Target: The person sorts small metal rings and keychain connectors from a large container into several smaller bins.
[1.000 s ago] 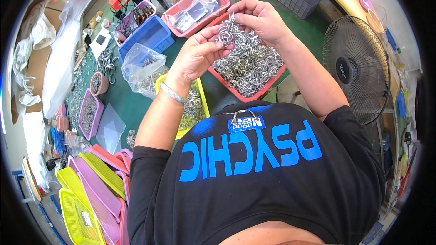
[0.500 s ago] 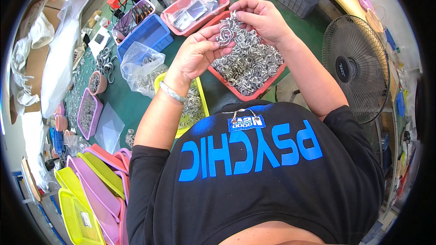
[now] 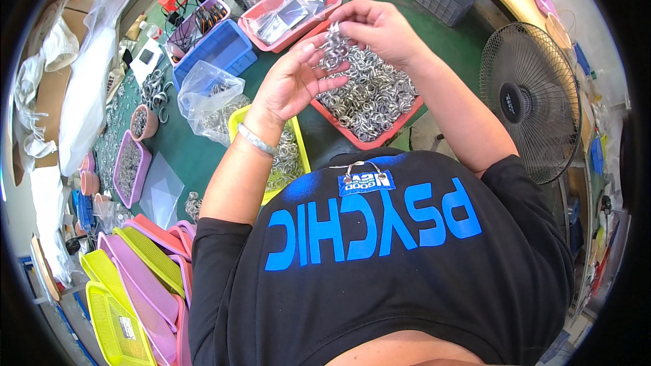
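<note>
Both hands upper middle of frame. Right hand [image 3: 380, 30] pinches the top of a cluster of metal rings [image 3: 333, 57] between thumb and forefinger; its other fingers are curled, mostly out of sight. Left hand [image 3: 293, 85] has fingers parted around the cluster's left side; can't tell if it takes any weight. Cluster's links blur together, so ring count and how they join are unclear. It hangs over the upper left part of a red bin [image 3: 368, 144] full of loose rings; bin's far edge is partly blocked by the right hand. Left wrist and forearm cover part of a yellow-green basket [image 3: 270, 196], also holding rings. Clear plastic bag [image 3: 203, 102] left of it, contents hazy through the film. Pink tray [image 3: 281, 45] above, packets inside hard to read. Stacked baskets [image 3: 139, 278] lower left, cut off at the bottom edge. Fan [image 3: 529, 102] at right.
</note>
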